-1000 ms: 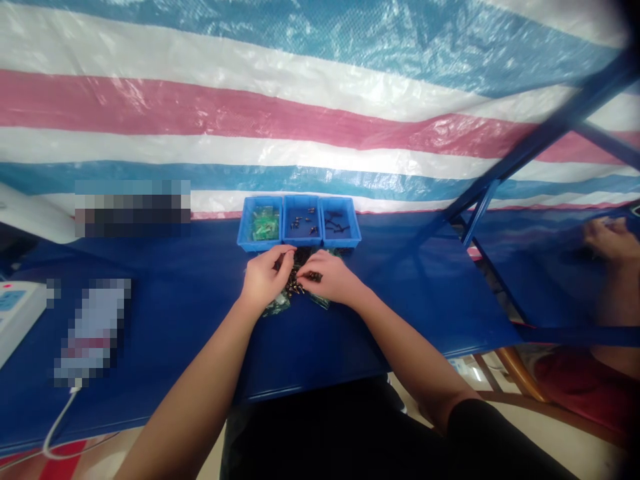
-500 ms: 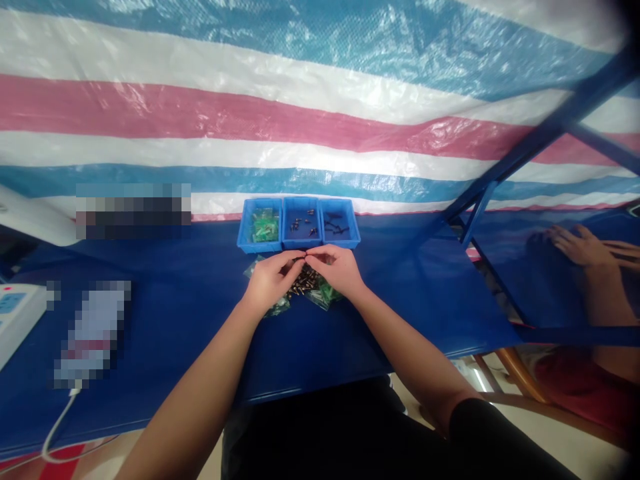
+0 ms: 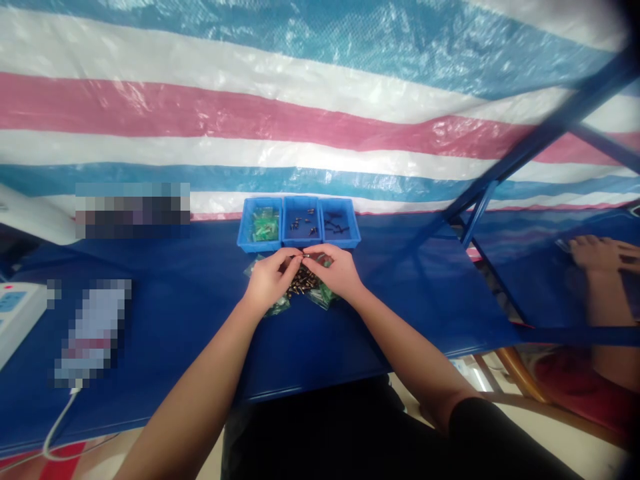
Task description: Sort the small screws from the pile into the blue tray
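Note:
My left hand [image 3: 270,277] and my right hand [image 3: 336,270] meet fingertip to fingertip over a heap of small dark and brass parts [image 3: 301,281] on the blue table [image 3: 175,313]. Both hands pinch one small dark part [image 3: 304,254] between them. Green plastic bags [image 3: 324,293] lie under and beside the heap. Just behind my hands stand three small blue trays: the left tray [image 3: 261,225] holds green pieces, the middle tray [image 3: 301,223] several small dark parts, the right tray [image 3: 339,223] dark bent pieces.
A white device [image 3: 15,313] with a cable [image 3: 60,420] sits at the left edge. A striped tarp [image 3: 300,113] hangs behind the table. A blue metal frame [image 3: 505,167] rises at the right, where another person's hand [image 3: 600,253] rests on a neighbouring table.
My hands lifted from the heap and came together at the fingertips, nearer the trays. The other person's hand at the right shifted about on its table.

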